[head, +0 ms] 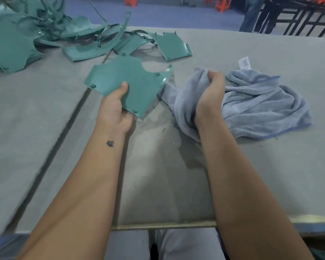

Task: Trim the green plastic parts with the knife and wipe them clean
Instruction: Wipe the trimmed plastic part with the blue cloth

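Counter (251, 166) cloth, grey and wide, lies under everything. Far back on its left sits a big pile of green parts (26, 34). A blue towel (261, 106) lies crumpled on the right side. One flat green part (124, 81) is up off the counter, just left of the towel. The left hand (116, 109) holds its near edge, thumb on top. The right hand (208, 98) has a closed grip, fingers bunched around a fold of the towel.

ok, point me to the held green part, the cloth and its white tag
held green plastic part (120, 76), head view, middle of its flat face
blue-grey cloth (261, 102), head view, bunched folds
white tag (244, 63), head view, tag centre
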Action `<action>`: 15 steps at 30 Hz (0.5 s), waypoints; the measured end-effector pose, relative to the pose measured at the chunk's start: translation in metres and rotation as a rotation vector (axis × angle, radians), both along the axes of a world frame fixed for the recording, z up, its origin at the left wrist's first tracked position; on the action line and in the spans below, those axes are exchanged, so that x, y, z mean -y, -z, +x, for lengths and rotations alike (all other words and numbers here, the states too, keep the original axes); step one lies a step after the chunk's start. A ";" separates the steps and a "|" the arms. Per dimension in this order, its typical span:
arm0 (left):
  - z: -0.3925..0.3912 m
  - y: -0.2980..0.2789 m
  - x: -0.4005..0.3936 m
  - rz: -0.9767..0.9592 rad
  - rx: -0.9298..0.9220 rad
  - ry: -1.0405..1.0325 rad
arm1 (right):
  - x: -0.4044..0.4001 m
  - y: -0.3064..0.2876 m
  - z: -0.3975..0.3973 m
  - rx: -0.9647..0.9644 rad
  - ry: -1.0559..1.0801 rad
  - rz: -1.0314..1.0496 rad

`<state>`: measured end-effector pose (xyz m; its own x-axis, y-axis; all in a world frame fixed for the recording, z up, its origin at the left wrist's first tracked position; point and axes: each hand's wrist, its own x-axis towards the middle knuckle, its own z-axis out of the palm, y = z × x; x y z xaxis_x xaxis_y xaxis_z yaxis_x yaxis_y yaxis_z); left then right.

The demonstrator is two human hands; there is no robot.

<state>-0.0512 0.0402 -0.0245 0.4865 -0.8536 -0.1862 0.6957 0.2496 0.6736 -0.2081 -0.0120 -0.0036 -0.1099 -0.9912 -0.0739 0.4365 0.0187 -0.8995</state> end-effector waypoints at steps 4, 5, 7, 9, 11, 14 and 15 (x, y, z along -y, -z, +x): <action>-0.023 0.003 0.002 -0.002 0.085 0.143 | -0.006 0.010 0.011 -0.648 0.031 -0.488; -0.029 0.003 0.002 -0.008 0.114 0.154 | -0.008 0.013 0.016 -0.787 0.012 -0.588; -0.034 0.004 0.005 -0.030 0.133 0.118 | -0.013 0.016 0.023 -0.903 -0.091 -0.710; -0.030 0.005 0.006 -0.051 0.096 0.043 | -0.022 0.017 0.031 -0.943 -0.291 -0.811; -0.025 0.007 0.008 -0.046 0.057 -0.009 | -0.028 0.018 0.038 -1.019 -0.392 -0.889; -0.023 0.008 0.009 -0.062 0.021 -0.014 | -0.029 0.016 0.044 -1.096 -0.330 -0.906; -0.022 0.007 0.009 -0.068 0.012 -0.004 | -0.027 0.017 0.044 -1.105 -0.286 -0.879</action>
